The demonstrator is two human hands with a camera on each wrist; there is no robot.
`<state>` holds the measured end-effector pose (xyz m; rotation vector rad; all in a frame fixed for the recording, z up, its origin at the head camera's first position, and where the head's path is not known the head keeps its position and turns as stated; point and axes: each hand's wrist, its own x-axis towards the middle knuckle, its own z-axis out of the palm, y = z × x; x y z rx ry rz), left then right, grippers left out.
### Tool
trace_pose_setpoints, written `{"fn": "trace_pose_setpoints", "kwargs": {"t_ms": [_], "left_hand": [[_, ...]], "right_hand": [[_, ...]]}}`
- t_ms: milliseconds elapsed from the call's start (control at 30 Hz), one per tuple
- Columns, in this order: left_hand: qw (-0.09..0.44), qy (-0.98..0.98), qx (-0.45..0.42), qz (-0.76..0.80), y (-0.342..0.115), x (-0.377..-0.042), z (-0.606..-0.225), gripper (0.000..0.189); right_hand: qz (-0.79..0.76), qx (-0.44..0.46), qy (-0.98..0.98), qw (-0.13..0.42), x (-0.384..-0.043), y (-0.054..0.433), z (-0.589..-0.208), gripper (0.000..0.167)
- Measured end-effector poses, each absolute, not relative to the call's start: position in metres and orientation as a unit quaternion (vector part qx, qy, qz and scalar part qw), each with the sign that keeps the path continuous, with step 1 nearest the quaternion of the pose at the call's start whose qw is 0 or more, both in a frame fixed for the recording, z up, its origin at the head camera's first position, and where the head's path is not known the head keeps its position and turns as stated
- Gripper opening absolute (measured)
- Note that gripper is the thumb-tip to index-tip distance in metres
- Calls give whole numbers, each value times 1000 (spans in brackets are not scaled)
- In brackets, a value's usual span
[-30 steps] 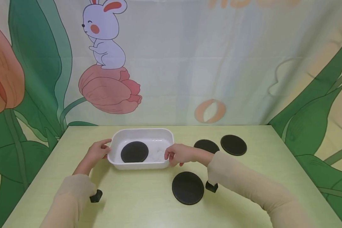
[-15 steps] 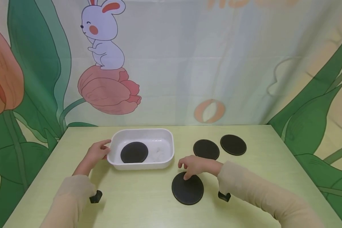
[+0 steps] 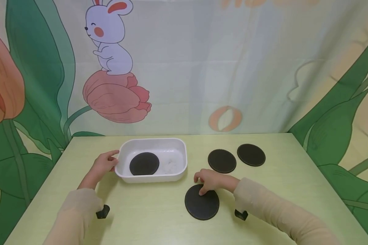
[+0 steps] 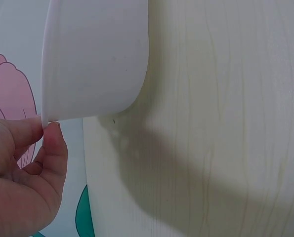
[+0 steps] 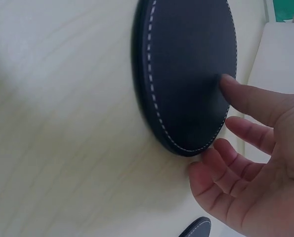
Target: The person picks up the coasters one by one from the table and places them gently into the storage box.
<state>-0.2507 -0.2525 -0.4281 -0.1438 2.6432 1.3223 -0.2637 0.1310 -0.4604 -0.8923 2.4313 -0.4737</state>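
Observation:
At the left end of a white plastic tray [image 3: 171, 177], my left hand [image 3: 103, 161] pinches the rim between thumb and fingers. Inside the tray one round black coaster [image 3: 144, 163] leans at a slight tilt. My right hand [image 3: 210, 179] is at the far edge of the nearest black coaster [image 3: 201, 206], which has light stitching round its border. In the right wrist view the thumb presses on that coaster's top face and the fingers curl at its rim. The coaster appears to lie on the table.
Two more black coasters, a left one [image 3: 222, 161] and a right one [image 3: 251, 155], lie flat on the pale wooden table [image 3: 147, 217] right of the tray. Behind the table hangs a printed curtain [image 3: 178, 78] with a rabbit and flowers.
My right hand has left the tray's right end and come down to the nearest coaster, its thumb now on the top face. The left hand stays on the tray's rim.

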Motion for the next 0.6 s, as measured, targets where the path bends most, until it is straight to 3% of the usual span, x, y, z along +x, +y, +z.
{"fn": "trace_pose_setpoints", "kwargs": {"t_ms": [600], "left_hand": [[94,889,-54,444,-253,-253,-430,47]], "right_hand": [[-158,-286,907,265,-264,124,-464,27]]}}
